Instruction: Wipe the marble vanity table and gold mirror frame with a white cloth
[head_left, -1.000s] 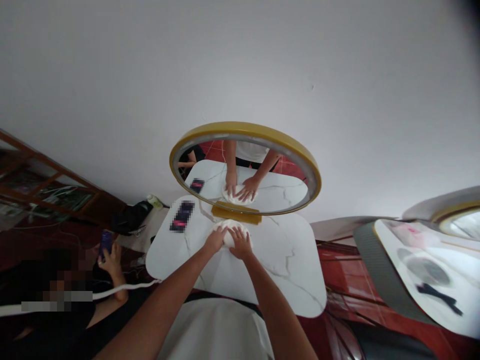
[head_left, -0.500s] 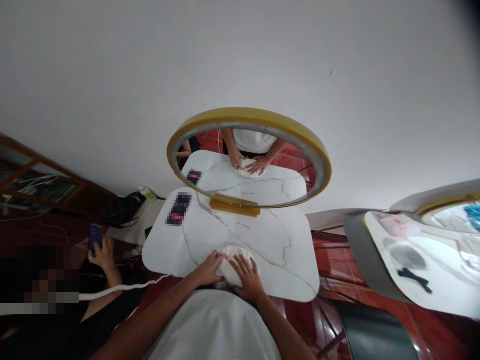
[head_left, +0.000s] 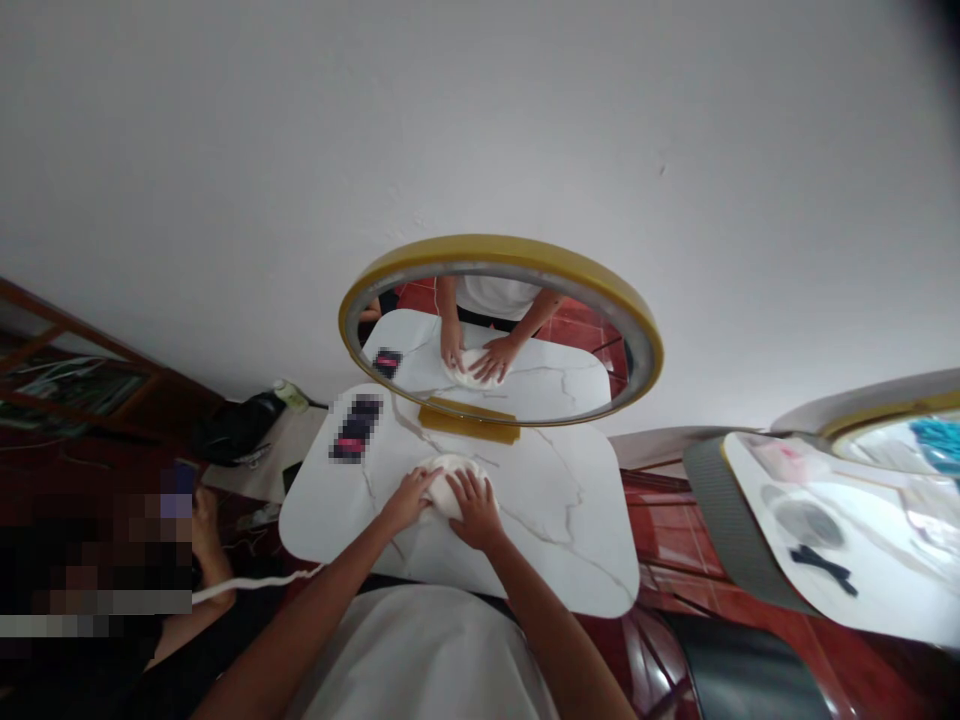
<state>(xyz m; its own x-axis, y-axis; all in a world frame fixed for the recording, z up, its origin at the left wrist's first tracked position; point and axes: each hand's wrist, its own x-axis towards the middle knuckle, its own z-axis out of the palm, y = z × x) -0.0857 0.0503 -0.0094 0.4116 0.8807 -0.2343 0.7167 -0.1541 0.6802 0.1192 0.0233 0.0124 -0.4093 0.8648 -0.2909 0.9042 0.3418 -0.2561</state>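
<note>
A rounded, soft white bundle [head_left: 444, 488], which looks like cloth, lies on the white marbled tabletop [head_left: 540, 500] in front of the mirror. My left hand [head_left: 407, 502] holds its left edge, fingers curled against the side. On its right side and top rests my right hand [head_left: 474, 508], fingers spread and flat. Both palms hide parts of the bundle, so what is under it cannot be seen. The oval gold-rimmed mirror [head_left: 501, 248] reflects both hands on the bundle.
A blurred-out dark and pink item [head_left: 356, 428] lies at the table's left. At the lower left sits another person, a hand [head_left: 204, 520] raised near a phone. A white cord [head_left: 259, 580] runs toward the table. To the right are a black seat [head_left: 750, 665] and a second table [head_left: 892, 590].
Both hands and the white bundle have moved away from my body, toward the mirror and slightly left. The other person's hand and phone have shifted a little lower.
</note>
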